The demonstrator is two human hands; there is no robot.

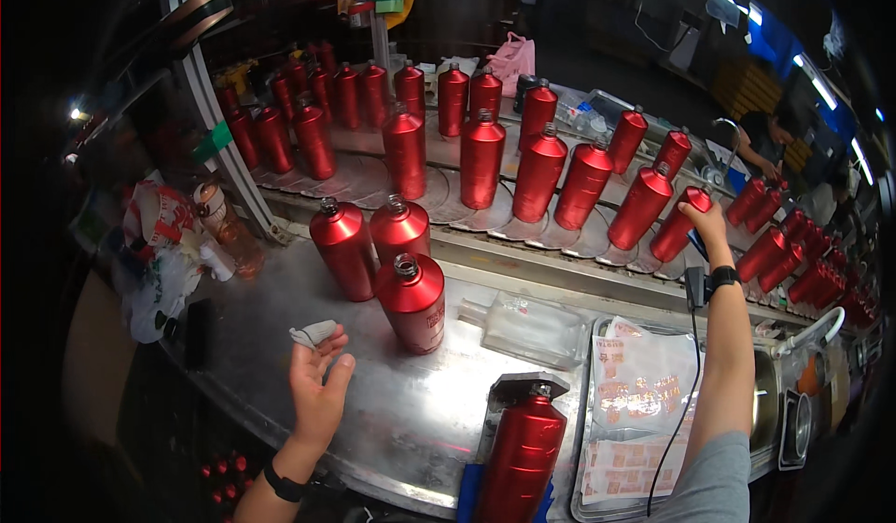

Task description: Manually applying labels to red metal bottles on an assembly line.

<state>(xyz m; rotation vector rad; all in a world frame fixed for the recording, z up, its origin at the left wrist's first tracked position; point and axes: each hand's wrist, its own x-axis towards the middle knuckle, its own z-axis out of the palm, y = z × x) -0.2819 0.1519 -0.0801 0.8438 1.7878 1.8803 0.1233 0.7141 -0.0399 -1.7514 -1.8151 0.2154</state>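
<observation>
My right hand (712, 232) reaches far right, its fingers wrapped around the upper part of a glossy red bottle (674, 234) on the conveyor (448, 208). My left hand (315, 388) hovers over the metal table (280, 322), palm up and fingers apart, with white covers (315, 334) on some fingertips. Right of it stand three red bottles; the nearest bottle (411, 304) has dark print on its front. Close to me, another red bottle (523, 458) leans in a dark stand (493, 413) with blue padding.
A clear glass bottle (534, 329) lies on the table beside a tray (581, 448) of printed sheets (644, 374). Many more red bottles line the conveyor. A metal post (229, 150) rises at left, near plastic bags (161, 280). A black cable (693, 374) hangs along my right forearm.
</observation>
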